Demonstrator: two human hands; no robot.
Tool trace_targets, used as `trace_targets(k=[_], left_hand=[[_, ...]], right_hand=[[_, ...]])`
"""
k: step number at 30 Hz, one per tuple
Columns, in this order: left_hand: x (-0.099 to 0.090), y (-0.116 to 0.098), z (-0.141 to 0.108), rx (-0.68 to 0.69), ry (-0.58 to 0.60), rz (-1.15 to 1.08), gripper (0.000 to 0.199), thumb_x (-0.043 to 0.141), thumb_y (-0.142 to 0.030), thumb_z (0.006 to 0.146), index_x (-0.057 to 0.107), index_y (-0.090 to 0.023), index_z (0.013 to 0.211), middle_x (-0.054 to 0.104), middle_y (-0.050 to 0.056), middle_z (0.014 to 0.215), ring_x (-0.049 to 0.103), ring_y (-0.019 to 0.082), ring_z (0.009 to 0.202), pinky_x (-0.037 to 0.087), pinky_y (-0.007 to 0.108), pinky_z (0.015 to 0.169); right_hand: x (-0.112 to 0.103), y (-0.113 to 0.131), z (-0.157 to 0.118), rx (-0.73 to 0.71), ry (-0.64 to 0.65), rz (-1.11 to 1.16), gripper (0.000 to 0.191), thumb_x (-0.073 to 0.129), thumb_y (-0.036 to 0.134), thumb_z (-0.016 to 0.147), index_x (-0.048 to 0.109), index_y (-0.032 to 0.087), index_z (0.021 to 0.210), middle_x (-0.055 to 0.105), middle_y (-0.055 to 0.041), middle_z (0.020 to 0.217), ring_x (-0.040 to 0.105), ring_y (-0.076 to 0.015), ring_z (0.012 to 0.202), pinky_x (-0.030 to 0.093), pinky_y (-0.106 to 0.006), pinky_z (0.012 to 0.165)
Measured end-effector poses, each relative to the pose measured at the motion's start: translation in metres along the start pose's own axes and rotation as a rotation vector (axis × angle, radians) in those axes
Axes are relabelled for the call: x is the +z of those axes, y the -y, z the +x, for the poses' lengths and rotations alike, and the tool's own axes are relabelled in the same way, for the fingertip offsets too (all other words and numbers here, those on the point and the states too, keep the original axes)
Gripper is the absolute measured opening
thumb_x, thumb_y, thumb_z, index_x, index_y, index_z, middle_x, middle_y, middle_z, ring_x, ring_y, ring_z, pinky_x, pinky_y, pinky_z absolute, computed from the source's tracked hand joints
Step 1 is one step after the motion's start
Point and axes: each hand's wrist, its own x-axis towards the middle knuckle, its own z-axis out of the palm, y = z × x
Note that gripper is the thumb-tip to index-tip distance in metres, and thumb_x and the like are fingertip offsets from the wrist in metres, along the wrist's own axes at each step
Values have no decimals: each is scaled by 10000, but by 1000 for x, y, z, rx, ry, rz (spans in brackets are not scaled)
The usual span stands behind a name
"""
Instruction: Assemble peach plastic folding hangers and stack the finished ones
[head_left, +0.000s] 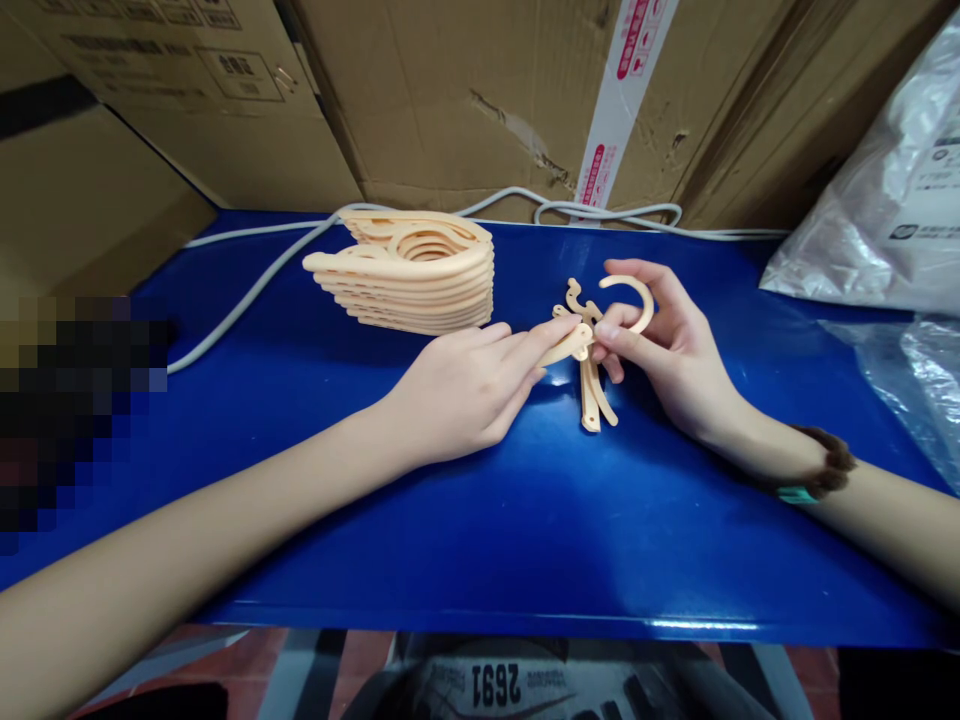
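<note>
My left hand is closed on a peach plastic arm piece, its rounded end showing past the fingertips. My right hand pinches a peach hook of the same plastic, with the curve of the hook rising between thumb and fingers. The two pieces meet between the hands. Just beneath and behind them are more peach parts, with legs pointing toward me; whether they are joined to the held pieces is unclear. Left of these, beyond my left hand, stands a neat stack of peach folded hanger pieces.
A blue table lies under everything. Cardboard boxes line its back edge, with a white cable along them and down the left. Plastic bags lie at the right. A blurred dark area is at the far left.
</note>
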Motion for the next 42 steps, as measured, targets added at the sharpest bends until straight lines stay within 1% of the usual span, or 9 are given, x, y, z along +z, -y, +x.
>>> trace_targets(k=[5,8,11,15,21,26,35,38,42], left_hand=[[-1,0,-1,-75,81,-22,467,399,-228,985,355,-122,1437,728,40,959,682,172,760,457,259,634],[-4,-1,0,-93,95,1,505,408,-224,969,325,-153,1462,731,4,878,673,143,658,381,235,514],[-7,-2,1,-105,122,11,513,399,-226,962,329,-168,1467,731,-13,843,667,130,621,334,235,463],[-8,-3,1,-114,142,20,503,397,-239,954,372,-168,1451,731,-17,801,661,129,591,311,237,447],[-8,-3,0,-122,142,6,492,396,-260,954,407,-189,1441,750,-2,850,675,129,611,293,224,453],[-8,-3,0,-125,145,-1,484,402,-263,953,420,-194,1432,751,-11,867,675,132,612,278,232,447],[-8,-4,0,-124,204,-25,451,418,-295,944,470,-156,1370,733,-6,757,650,144,548,276,232,444],[-8,-5,0,-107,219,-29,460,416,-299,942,453,-160,1378,746,-4,806,659,153,557,298,245,439],[-9,-6,0,-93,247,-19,455,405,-302,953,426,-188,1392,755,4,983,693,163,637,326,260,440]], right_hand=[[3,2,-2,0,55,-48,498,752,297,798,467,293,1207,625,66,692,547,-113,495,506,-287,497],[2,0,-2,-64,-12,-62,455,720,274,826,463,296,1201,610,64,703,536,-111,510,496,-283,497],[0,-2,-1,-109,-80,-62,436,706,264,836,459,302,1193,596,61,715,546,-118,551,473,-267,482],[-1,-3,1,-104,-93,-31,441,715,237,823,468,291,1185,599,59,710,553,-119,575,462,-250,472],[-1,-3,0,-88,-88,-52,449,729,279,812,481,294,1186,597,58,699,564,-121,569,470,-253,455],[1,-2,-1,-147,-160,-85,434,729,279,810,482,308,1166,597,67,693,501,-102,495,486,-272,460],[1,-1,-2,-14,-34,-77,465,736,309,799,489,323,1193,605,58,711,545,-126,533,495,-293,479],[0,-1,-2,21,-8,-62,470,744,341,791,500,330,1193,604,52,737,572,-136,578,484,-284,471],[0,-1,-1,48,13,-45,476,756,344,777,508,329,1183,585,55,723,571,-132,574,480,-274,474]])
